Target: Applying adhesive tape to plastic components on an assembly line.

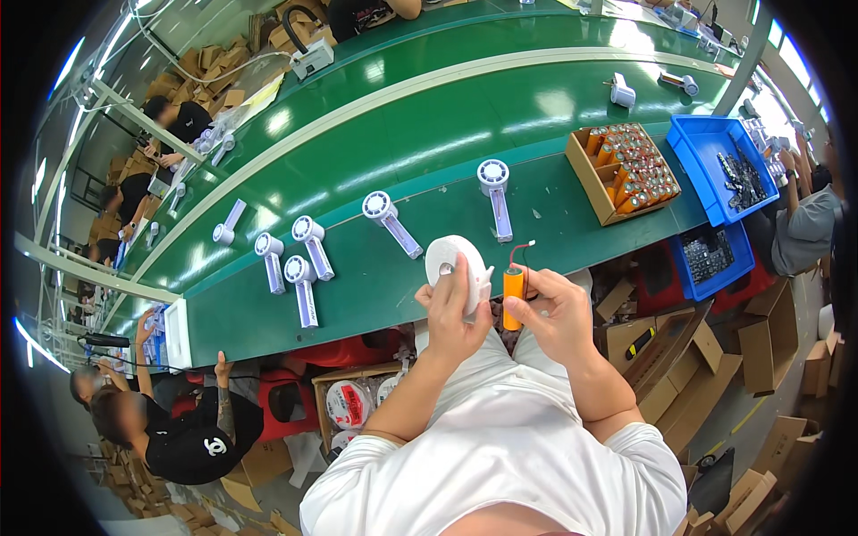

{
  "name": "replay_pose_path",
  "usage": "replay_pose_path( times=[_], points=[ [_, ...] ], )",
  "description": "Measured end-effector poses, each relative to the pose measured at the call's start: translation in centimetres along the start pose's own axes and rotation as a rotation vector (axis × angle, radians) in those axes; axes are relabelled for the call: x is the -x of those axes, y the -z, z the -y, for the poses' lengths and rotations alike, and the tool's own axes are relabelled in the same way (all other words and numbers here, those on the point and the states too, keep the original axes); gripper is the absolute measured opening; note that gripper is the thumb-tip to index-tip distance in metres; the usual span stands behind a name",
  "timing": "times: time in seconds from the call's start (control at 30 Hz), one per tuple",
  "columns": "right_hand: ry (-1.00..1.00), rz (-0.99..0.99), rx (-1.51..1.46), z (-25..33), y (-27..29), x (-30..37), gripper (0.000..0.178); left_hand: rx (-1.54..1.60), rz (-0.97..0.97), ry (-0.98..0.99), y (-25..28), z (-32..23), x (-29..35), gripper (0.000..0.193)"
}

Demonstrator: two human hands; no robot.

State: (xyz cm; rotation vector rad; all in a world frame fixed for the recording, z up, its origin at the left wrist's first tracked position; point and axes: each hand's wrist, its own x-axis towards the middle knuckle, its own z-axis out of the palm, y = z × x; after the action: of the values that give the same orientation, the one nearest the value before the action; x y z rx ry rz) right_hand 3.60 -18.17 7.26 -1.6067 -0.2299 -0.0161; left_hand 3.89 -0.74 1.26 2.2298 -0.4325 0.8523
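Below the held white roll point(474, 272), a boxed disc point(349, 405) bears red print.

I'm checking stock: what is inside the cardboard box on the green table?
Many orange batteries show inside the box. They cover much of its bottom, so whether more lie beneath them cannot be seen.

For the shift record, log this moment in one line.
left hand: holds white roll | right hand: holds orange battery | green table: handheld fans, box of batteries
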Motion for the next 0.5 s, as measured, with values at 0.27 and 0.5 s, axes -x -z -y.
replay_pose_path(
  times=[0.27,0.5],
  points=[
    [-0.085,0.062,0.058,0.6,0.5,-0.7,0.031,-0.172,0.095,-0.13,0.3,1.1,-0.1,0.07],
    [0.099,-0.319,-0.129,-1.3,1.5,-3.2,0.035,-0.118,0.246,-0.224,0.4,-0.7,1.1,0.073]
  ],
)
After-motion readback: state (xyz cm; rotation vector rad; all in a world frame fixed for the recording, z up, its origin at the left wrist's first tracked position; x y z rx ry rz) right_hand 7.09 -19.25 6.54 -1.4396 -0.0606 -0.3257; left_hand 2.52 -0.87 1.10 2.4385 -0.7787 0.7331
